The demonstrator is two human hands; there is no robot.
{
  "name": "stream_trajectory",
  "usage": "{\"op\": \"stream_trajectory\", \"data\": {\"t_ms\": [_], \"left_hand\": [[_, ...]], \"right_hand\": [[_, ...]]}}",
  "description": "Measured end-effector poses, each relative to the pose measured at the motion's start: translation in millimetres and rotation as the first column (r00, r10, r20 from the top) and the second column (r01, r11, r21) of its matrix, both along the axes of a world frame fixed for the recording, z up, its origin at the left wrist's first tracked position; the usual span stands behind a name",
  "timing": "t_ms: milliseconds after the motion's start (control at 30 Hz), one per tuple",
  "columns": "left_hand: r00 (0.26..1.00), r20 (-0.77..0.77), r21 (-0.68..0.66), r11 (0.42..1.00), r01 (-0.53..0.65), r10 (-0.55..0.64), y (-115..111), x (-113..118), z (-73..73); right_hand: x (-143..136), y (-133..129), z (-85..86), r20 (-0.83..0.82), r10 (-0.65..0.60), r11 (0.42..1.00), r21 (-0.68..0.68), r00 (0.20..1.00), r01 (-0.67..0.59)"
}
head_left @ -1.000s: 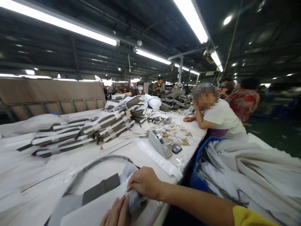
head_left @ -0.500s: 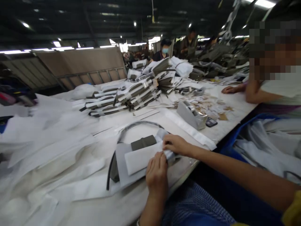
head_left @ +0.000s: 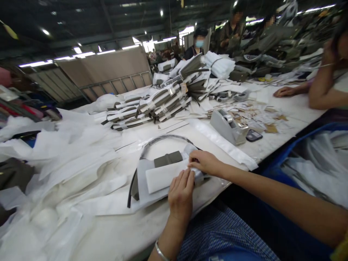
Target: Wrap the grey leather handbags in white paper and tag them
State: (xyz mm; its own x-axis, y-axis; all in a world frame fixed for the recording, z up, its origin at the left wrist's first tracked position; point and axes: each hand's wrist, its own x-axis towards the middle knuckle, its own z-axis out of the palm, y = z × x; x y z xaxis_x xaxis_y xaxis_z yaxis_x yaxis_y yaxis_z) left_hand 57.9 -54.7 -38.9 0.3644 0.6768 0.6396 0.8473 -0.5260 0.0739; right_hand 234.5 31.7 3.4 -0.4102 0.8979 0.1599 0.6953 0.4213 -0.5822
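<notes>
Fingers together and stretched out, my left hand (head_left: 181, 194) lies flat on the white foam sheet (head_left: 164, 177), near its right end. Just beyond it, my right hand (head_left: 205, 163) has curled fingers and a thumb pinching at the foam's right end. What it pinches is hidden. Greyish translucent wrapping (head_left: 141, 170) lies under and around the foam. A folded dark olive fabric piece (head_left: 168, 158) shows along the foam's far side. A dark curved strap (head_left: 165, 137) loops out behind and to the left of this bundle.
A grey tape dispenser (head_left: 227, 127) stands beyond my right hand, beside a phone (head_left: 253, 135) and scattered tags. Wrapped olive bundles (head_left: 160, 105) are piled behind. Loose white sheets (head_left: 67, 156) cover the left. Right, a co-worker's hand (head_left: 285, 91) rests on the table near a blue-edged bin (head_left: 304, 137).
The view has swung left, so the background sits further right and olive fabric appears at the left edge. Both hands stay at the foam's right end, with my right fingers slightly more curled.
</notes>
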Motion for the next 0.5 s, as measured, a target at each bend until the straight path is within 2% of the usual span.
{"op": "stream_trajectory", "data": {"t_ms": [133, 233, 267, 333, 367, 400, 467, 500], "left_hand": [[0.998, -0.058, -0.033, 0.999, -0.039, 0.037, -2, 1, 1.6], [0.995, -0.095, -0.019, 0.999, -0.037, 0.035, -3, 0, 2.8], [0.995, -0.098, -0.015, 0.999, -0.028, 0.027, -2, -1, 2.9], [0.996, -0.087, -0.017, 1.0, -0.015, 0.014, -1, -2, 2.2], [0.997, -0.075, -0.017, 1.0, -0.014, 0.013, 0, -2, 1.4], [0.998, -0.059, -0.018, 1.0, -0.021, 0.019, 0, -2, 0.5], [0.999, -0.018, -0.012, 0.999, -0.044, 0.044, 0, 0, -0.9], [0.998, 0.002, -0.006, 0.998, -0.057, 0.057, -1, 2, -1.3]], "right_hand": [[-6, -5, -3.3, -0.008, -0.036, 0.998, 0.056, 0.999, 0.036], [6, -6, 0.4, -0.057, -0.041, 0.993, 0.105, 0.998, 0.047], [18, -6, 4.9, -0.087, -0.053, 0.99, 0.124, 0.995, 0.064], [52, -6, 19.2, -0.136, -0.16, 0.969, 0.166, 0.978, 0.182], [74, -6, 28.4, -0.158, -0.255, 0.94, 0.19, 0.954, 0.283], [95, -6, 38.2, -0.138, -0.388, 0.887, 0.212, 0.911, 0.409], [130, -1, 56.4, -0.151, -0.498, 0.823, 0.228, 0.854, 0.52], [137, 5, 63.1, -0.154, -0.539, 0.791, 0.245, 0.828, 0.56]]}}
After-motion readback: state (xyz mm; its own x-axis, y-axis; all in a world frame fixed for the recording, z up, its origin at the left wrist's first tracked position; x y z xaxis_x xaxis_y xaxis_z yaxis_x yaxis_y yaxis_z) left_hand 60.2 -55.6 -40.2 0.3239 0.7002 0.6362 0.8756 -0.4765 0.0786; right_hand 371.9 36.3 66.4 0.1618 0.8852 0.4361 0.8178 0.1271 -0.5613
